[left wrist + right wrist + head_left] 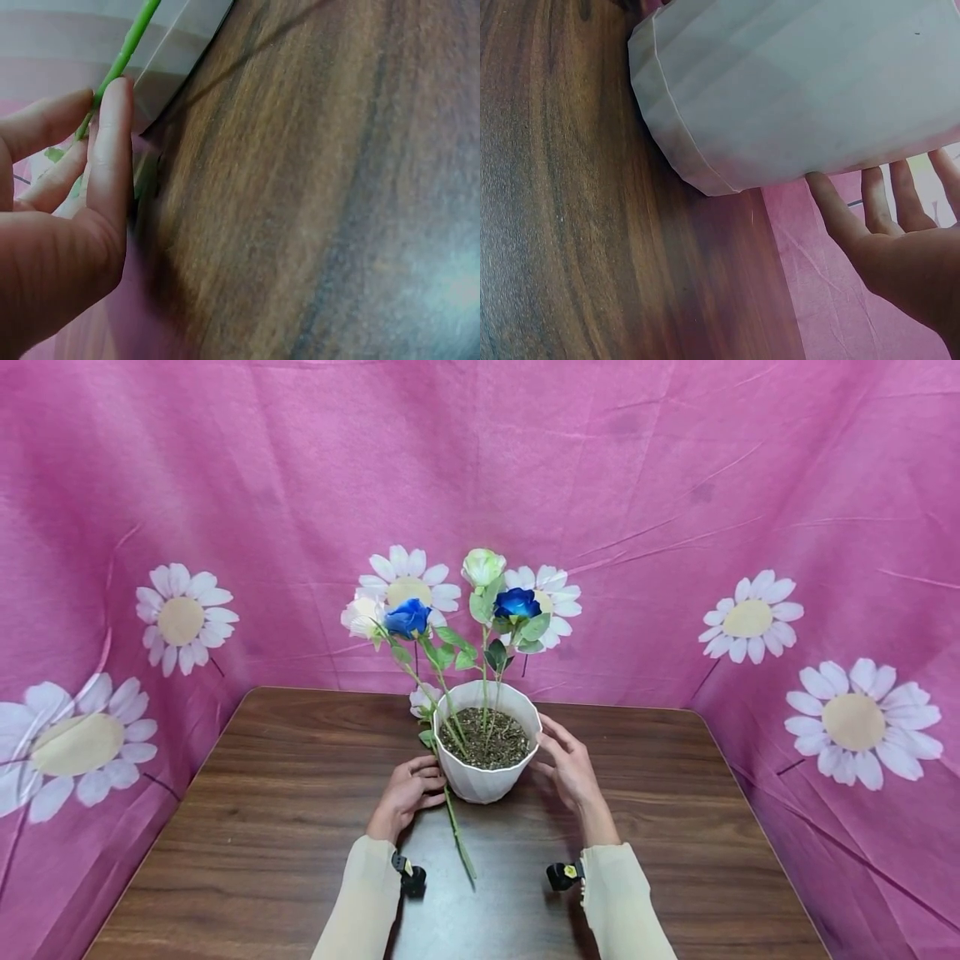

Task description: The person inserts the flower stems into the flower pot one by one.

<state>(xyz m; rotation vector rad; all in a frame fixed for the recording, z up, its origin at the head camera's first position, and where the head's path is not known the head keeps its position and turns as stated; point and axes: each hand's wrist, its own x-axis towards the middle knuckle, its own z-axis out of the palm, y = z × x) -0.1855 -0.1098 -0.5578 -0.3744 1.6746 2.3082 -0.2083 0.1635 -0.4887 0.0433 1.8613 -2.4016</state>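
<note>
A white faceted flowerpot filled with dark soil stands upright on the table. Planted in it are a white rose, two blue roses and a pale green rose. Another rose, pinkish white, is outside the pot at its left; its green stem slants down toward the front. My left hand pinches that stem between thumb and fingers, close beside the pot wall. Fingertips of my right hand touch the pot's right side, the fingers fairly straight in the right wrist view.
The brown wooden table ends at a back edge just behind the pot. Pink cloth printed with large daisies hangs behind and on both sides. A small black camera is strapped to each wrist.
</note>
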